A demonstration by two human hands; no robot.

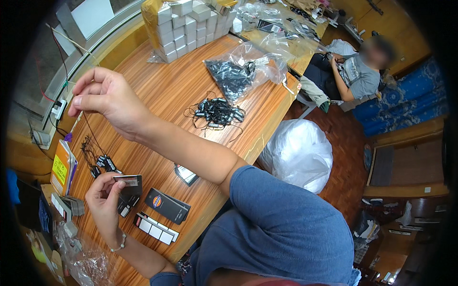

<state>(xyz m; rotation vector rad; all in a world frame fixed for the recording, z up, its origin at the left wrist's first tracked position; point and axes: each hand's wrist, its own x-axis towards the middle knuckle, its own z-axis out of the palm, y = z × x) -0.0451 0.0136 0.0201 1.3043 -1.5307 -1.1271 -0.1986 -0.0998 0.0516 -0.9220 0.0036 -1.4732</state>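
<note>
Left grip (102, 198) pinches black tag (131, 182), top edge sideways (long axis unclear).

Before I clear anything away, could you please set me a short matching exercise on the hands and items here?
Things:
1. Left hand
2. Right hand
3. Heap of black cords
4. Small white boxes

Descriptions:
A. Stacked together in a block
B. Raised, without a bracelet
C. Lying tangled on the wooden table
D. Gripping a black tag, with a beaded bracelet

Pairs: 1-D, 2-B, 3-C, 4-A
</note>
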